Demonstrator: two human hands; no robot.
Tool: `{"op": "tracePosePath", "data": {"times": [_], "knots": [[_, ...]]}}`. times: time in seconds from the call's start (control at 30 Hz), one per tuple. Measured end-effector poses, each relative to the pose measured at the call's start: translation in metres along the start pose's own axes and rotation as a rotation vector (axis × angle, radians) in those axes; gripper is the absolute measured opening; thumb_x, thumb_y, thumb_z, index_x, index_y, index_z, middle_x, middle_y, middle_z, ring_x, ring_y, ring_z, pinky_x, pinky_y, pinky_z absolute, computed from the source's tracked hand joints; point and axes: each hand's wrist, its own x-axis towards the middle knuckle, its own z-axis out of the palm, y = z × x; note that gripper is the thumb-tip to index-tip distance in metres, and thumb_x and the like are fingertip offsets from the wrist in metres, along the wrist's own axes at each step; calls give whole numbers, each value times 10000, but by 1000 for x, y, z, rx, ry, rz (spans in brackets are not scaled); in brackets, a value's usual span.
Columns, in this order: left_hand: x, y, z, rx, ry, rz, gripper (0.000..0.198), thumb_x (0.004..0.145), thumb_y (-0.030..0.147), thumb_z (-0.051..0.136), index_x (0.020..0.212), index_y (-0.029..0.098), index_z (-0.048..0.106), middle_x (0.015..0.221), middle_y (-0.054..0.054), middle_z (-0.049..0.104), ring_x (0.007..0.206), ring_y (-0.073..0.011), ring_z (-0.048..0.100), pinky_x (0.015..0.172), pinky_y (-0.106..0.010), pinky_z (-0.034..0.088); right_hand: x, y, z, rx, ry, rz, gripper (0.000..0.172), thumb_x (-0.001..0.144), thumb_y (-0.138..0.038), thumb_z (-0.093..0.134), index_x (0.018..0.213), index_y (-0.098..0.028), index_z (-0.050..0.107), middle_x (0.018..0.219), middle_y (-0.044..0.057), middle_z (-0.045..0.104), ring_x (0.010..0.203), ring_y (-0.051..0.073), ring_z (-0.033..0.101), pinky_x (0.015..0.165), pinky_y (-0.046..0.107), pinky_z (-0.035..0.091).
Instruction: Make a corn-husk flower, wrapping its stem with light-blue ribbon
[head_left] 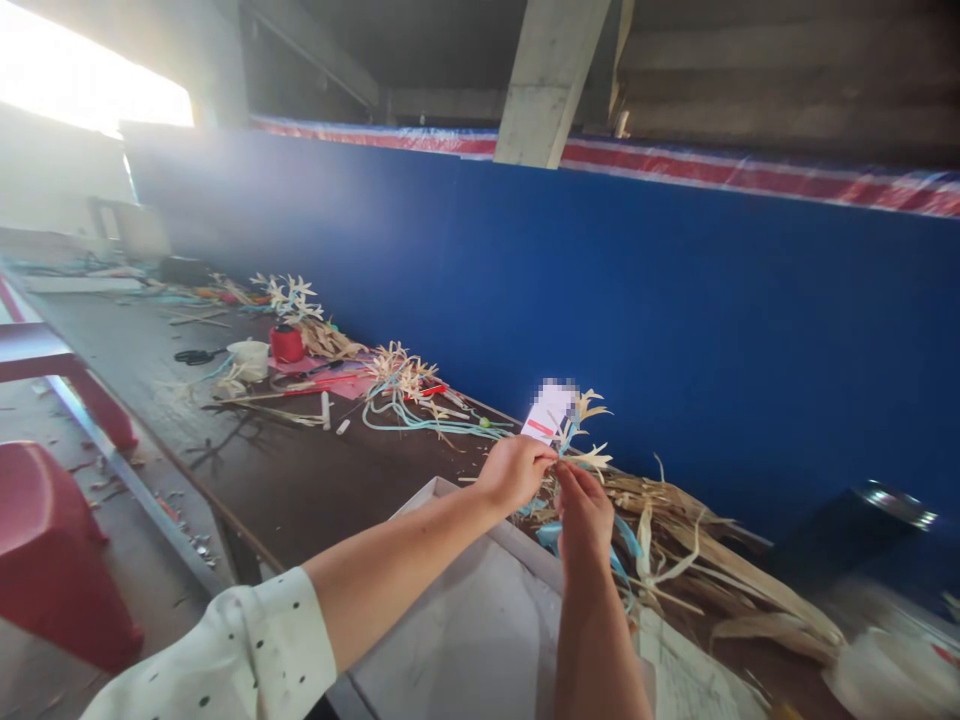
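Straw flower (589, 456) with blue cord (624, 545), held above a dark table (300, 480) by a blue wall (675, 300).
Left hand (514, 472) and right hand (582, 512) meet at its stem, fingers bunched and pinching it from either side; dried husks (720, 565) lie just right, a white card (549, 410) stands behind, a red spool (286, 344) sits well off left.

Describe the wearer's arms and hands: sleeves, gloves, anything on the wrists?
No gloves on the left hand or the right hand. The left arm has a white sleeve with small dark dots, ending near the elbow. The right arm shows no sleeve in frame. No watch, bracelet or ring is visible.
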Motion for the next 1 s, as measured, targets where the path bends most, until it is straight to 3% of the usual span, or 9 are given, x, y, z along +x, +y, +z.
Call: {"op": "tracePosePath", "data": {"times": [0.17, 0.3, 0.53, 0.67, 0.83, 1.0], "knots": [[-4, -2, 13, -23, 97, -116, 152, 763, 272, 549, 816, 237, 687, 796, 13, 688, 724, -124, 601, 642, -205, 407, 1, 1, -3, -24, 44, 18, 363, 567, -415, 731, 799, -150, 643, 456, -82, 409, 407, 51, 297, 390, 200, 216], [-6, -4, 25, -84, 166, -118, 140, 769, 270, 558, 798, 232, 688, 795, 10, 672, 730, -117, 590, 656, -204, 418, 2, 1, -5, -36, 72, 21, 397, 561, -435, 736, 827, -150, 658, 475, -72, 439, 407, 49, 317, 390, 196, 245], [-12, -11, 39, -147, 272, 81, 150, 804, 192, 523, 848, 196, 666, 804, -26, 628, 749, -109, 566, 691, -208, 442, 4, 3, -8, -87, 106, -8, 394, 564, -433, 731, 839, -154, 682, 527, -44, 526, 420, 59, 352, 405, 208, 278], [-15, -19, 39, -58, 276, 193, 188, 839, 211, 476, 904, 195, 651, 844, -47, 612, 784, -124, 554, 715, -230, 445, 8, 9, -10, -174, 91, -60, 420, 571, -477, 700, 832, -149, 699, 512, -34, 542, 434, 86, 397, 438, 232, 318], [-16, -23, 37, 56, 280, 267, 231, 867, 230, 426, 960, 206, 636, 881, -55, 606, 831, -138, 547, 752, -253, 445, 10, 14, -12, -286, 46, -166, 464, 608, -506, 649, 884, -138, 706, 545, -3, 582, 538, 135, 504, 514, 244, 370], [-17, -25, 35, 76, 266, 302, 255, 867, 222, 425, 1030, 235, 620, 904, -49, 608, 843, -139, 552, 758, -258, 449, 9, 14, -11, -293, 60, -170, 463, 612, -507, 646, 878, -132, 704, 555, 5, 591, 566, 147, 521, 533, 248, 380]]}}
